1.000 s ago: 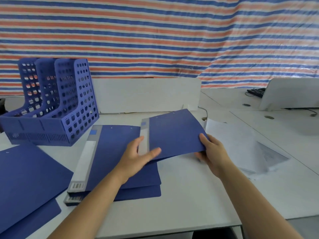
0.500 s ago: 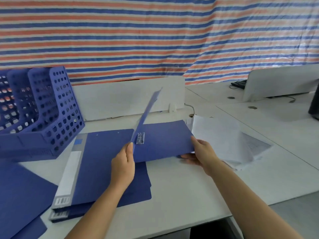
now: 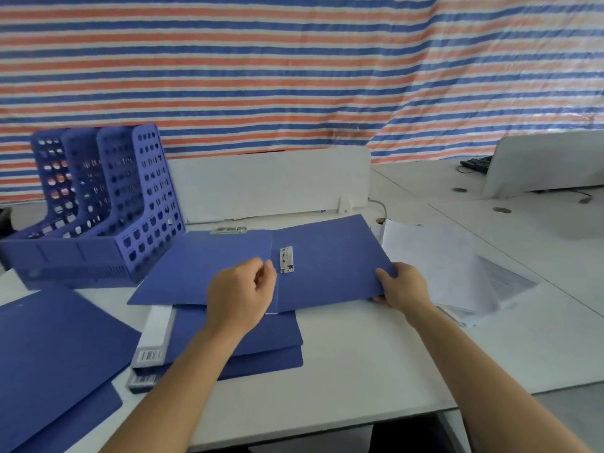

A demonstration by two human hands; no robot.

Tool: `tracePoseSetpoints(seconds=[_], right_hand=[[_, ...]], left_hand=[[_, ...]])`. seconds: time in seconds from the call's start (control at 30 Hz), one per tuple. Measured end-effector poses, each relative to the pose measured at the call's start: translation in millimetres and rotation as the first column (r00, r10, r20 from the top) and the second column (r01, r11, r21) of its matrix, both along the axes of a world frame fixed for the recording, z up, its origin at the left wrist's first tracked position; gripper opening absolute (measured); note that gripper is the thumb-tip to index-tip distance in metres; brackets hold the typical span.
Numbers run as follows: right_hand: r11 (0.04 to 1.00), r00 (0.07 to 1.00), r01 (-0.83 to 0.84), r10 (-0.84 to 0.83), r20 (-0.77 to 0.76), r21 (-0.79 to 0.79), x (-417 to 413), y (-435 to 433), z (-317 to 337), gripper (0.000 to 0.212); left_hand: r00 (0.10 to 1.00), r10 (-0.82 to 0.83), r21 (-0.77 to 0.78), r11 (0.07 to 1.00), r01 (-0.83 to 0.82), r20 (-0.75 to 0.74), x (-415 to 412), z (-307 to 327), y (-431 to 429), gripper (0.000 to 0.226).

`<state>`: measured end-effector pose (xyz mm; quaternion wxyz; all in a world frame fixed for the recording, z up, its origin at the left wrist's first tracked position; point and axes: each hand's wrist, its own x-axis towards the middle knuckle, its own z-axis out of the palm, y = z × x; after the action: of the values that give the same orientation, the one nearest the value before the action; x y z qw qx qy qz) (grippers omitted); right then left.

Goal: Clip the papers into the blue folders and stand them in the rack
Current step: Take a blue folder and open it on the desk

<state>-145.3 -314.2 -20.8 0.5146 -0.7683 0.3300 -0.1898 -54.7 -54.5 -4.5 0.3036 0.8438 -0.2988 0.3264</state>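
Blue folder (image 3: 330, 266) lay open atop a stack of closed folders (image 3: 261, 338) on the desk (image 3: 359, 371). My left hand (image 3: 240, 291) rested curled at its fold beside the metal clip (image 3: 286, 259), grip unclear. My right hand (image 3: 403, 286) pinched its right edge, papers (image 3: 434, 256) just beyond.
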Motion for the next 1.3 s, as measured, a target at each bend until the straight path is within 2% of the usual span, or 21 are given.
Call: tracePoseSetpoints(seconds=[0.07, 0.13, 0.23, 0.3, 0.37, 0.4, 0.47, 0.53, 0.63, 0.73, 0.87, 1.3], right_hand=[[0.999, 1.000, -0.015, 0.015, 0.003, -0.029, 1.0, -2.8, 0.0, 0.016], [0.994, 0.998, -0.051, 0.047, -0.046, -0.098, 3.5, -8.6, 0.1, 0.020], [0.931, 0.948, -0.160, 0.051, -0.315, -0.328, 7.5, -15.2, 2.6, 0.031], [0.787, 0.887, -0.197, -0.111, -0.448, -0.585, 11.8, -10.4, 2.4, 0.038], [0.603, 0.893, -0.205, -0.207, -0.400, -0.771, 20.9, 0.8, 0.3, 0.047], [0.556, 0.918, -0.213, -0.166, -0.359, -0.803, 28.9, 7.3, -1.5, 0.051], [0.563, 0.951, -0.262, 0.011, -0.309, -0.784, 45.6, 20.4, -4.0, 0.052], [0.595, 0.939, -0.339, 0.166, -0.301, -0.729, 61.0, 33.8, -7.8, 0.050], [0.600, 0.906, -0.423, 0.285, -0.312, -0.679, 75.7, 44.6, -22.7, 0.045], [0.596, 0.881, -0.473, 0.302, -0.364, -0.649, 82.0, 42.2, -35.1, 0.042], [0.594, 0.889, -0.458, 0.298, -0.348, -0.661, 82.7, 39.0, -35.7, 0.041], [0.589, 0.882, -0.469, 0.283, -0.376, -0.657, 82.1, 43.9, -37.1, 0.041]], left_hand=[[0.991, -0.002, 0.124, 0.992, 0.019, -0.134, 14.7, 0.6, -8.4, 0.023], [0.961, 0.037, 0.293, 0.955, 0.047, -0.274, 31.8, -0.2, -12.7, 0.034], [0.922, 0.100, 0.502, 0.858, 0.111, -0.374, 53.0, -3.5, -16.0, 0.049], [0.895, 0.174, 0.605, 0.786, 0.125, -0.411, 63.6, -9.9, -13.8, 0.055], [0.869, 0.270, 0.698, 0.707, 0.112, -0.413, 69.0, -20.4, -9.7, 0.057], [0.871, 0.301, 0.732, 0.675, 0.094, -0.389, 70.3, -25.4, -7.7, 0.057], [0.887, 0.329, 0.767, 0.641, 0.042, -0.324, 69.5, -26.9, -6.7, 0.055], [0.891, 0.348, 0.773, 0.634, 0.006, -0.292, 68.2, -22.2, -8.0, 0.058], [0.881, 0.367, 0.744, 0.667, -0.027, -0.297, 68.4, -19.7, -7.6, 0.065], [0.918, 0.312, 0.680, 0.730, -0.065, -0.247, 70.0, -32.6, -1.2, 0.057], [0.958, 0.132, 0.503, 0.864, 0.014, -0.254, 72.1, -47.5, 1.3, 0.044], [0.944, 0.146, 0.630, 0.773, 0.078, -0.297, 73.3, -43.8, -0.4, 0.050]])
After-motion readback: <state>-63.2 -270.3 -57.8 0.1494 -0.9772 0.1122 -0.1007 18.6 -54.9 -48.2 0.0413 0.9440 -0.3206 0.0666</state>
